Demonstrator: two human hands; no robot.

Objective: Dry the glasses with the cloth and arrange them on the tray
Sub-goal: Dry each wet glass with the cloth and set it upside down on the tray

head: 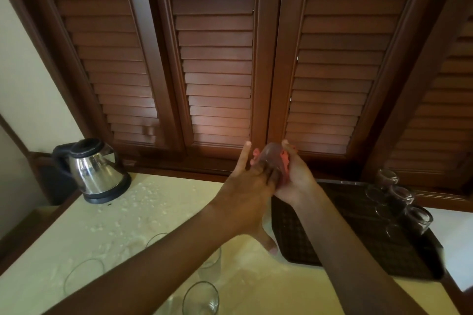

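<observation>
A clear glass [271, 157] is held up in front of the shutters, with a pink cloth [284, 162] bunched against it. My right hand [294, 179] grips the glass through the cloth, thumb up along its side. My left hand [243, 189] meets it from the left: the index finger points straight up, the thumb is spread downward, and the middle fingers reach into the glass. A dark tray [340, 222] lies on the counter at the right, and three glasses [403, 197] stand upside down along its far right side. Several wet glasses [201, 298] stand on the counter near me.
A steel electric kettle [98, 171] stands at the counter's back left. Water drops speckle the pale countertop [143, 202]. Brown louvred shutters [217, 59] fill the wall behind. One wet glass [84, 273] sits at the near left, partly under my left forearm.
</observation>
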